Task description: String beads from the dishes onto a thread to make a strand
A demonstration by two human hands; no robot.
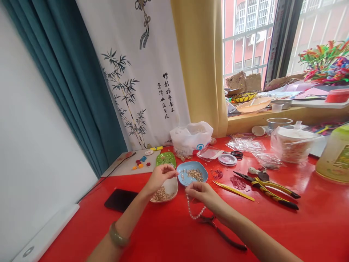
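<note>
My left hand hovers over a white dish of small gold beads, fingers pinched together on something too small to make out. A green bangle sits on that wrist. My right hand pinches the upper end of a short strand of pearl beads, which hangs in a loop down to the red table. Just beyond both hands stands a blue dish holding more gold beads. Dark-handled pliers lie on the table under my right forearm.
A black phone lies left of the dishes. Yellow-and-black pliers, yellow tweezers, scissors, a cord spool, a green leaf dish and a white bag lie beyond. Plastic bags and containers crowd the right side and the windowsill.
</note>
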